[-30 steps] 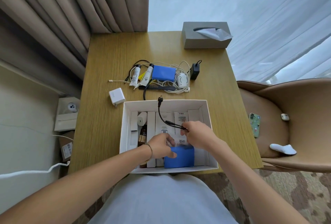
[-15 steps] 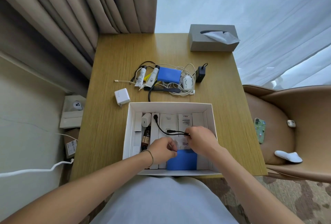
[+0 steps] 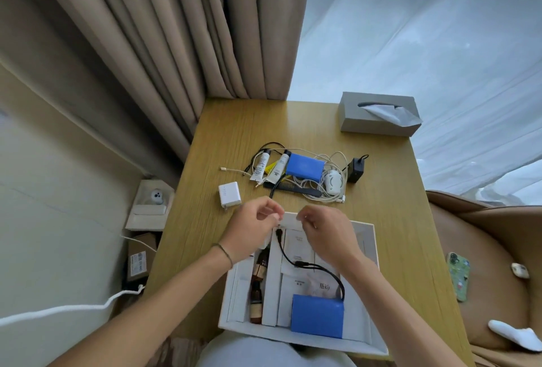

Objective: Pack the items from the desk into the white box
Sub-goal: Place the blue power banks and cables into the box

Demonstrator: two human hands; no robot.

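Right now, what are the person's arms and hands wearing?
Both forearms are bare, with no sleeves in view. The left hand has a thin dark band round its wrist. The right hand shows no glove, ring or watch, and neither does the left.

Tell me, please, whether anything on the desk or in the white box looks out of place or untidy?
Yes: the white box overhangs the desk's near edge. Inside, a black cable sprawls loosely across the packed items. Beyond it, white cords lie tangled around a blue pack and tubes.
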